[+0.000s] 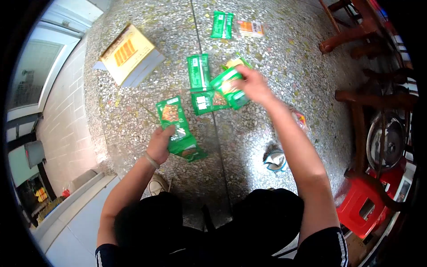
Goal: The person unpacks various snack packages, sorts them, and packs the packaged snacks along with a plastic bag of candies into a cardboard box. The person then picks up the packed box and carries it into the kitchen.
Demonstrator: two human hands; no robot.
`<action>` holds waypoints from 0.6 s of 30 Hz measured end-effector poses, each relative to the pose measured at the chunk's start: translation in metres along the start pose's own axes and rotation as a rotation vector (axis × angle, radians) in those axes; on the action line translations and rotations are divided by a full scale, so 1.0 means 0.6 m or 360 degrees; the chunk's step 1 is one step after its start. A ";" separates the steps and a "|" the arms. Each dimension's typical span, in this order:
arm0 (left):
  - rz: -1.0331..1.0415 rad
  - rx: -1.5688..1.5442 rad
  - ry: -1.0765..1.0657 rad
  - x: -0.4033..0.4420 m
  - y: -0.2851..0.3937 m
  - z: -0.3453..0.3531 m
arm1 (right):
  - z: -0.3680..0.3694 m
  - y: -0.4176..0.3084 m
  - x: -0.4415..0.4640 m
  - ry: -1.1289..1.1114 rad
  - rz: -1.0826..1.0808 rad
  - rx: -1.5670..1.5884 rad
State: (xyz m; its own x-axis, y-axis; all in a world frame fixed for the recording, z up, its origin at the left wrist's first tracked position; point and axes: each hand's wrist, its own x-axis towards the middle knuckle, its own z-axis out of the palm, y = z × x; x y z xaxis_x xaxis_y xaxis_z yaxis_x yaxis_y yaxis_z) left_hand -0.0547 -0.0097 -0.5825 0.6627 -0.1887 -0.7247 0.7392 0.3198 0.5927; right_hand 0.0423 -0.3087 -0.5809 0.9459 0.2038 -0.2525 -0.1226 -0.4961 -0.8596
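Left hand (159,146) grips packets (179,133); right hand (255,85) grips one packet (227,83); loose packets (194,73) lie unheld at 12 o'clock.

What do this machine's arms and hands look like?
They are a person's, with no cables. The left hand and right hand wear no gloves. A thin, pale band circles the left wrist. The dark left sleeve and right sleeve are short, with whitish stripes.

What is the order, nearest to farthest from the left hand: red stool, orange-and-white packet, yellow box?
From the left hand:
1. yellow box, ahead, slightly left
2. orange-and-white packet, ahead, rightward
3. red stool, far right
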 end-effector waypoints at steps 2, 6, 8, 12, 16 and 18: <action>-0.0017 -0.0029 -0.0093 0.005 -0.007 -0.013 | 0.091 0.044 0.025 0.0115 -0.0431 -0.0605; 0.0033 -0.0091 -0.0089 -0.020 0.011 -0.017 | 0.160 0.077 -0.027 0.0186 -0.0371 -0.1127; 0.0037 -0.0055 -0.0092 -0.020 0.018 -0.034 | 0.148 0.092 -0.056 0.0126 -0.0277 -0.0864; 0.0139 -0.0122 -0.0060 -0.007 0.037 -0.050 | 0.066 0.013 -0.038 -0.0450 0.0340 -0.0133; 0.0224 -0.0175 -0.0139 0.003 0.056 -0.057 | 0.064 -0.042 0.075 -0.0137 0.0396 0.0551; 0.0268 -0.0224 -0.0174 0.005 0.059 -0.056 | 0.091 -0.042 0.131 -0.0040 0.0337 0.0361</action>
State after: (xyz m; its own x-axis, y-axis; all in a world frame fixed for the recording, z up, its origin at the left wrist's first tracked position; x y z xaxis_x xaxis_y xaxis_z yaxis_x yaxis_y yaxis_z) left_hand -0.0304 0.0322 -0.5754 0.7898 -0.2189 -0.5729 0.5984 0.4799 0.6416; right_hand 0.1031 -0.2340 -0.6031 0.8848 0.1379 -0.4451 -0.3828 -0.3296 -0.8630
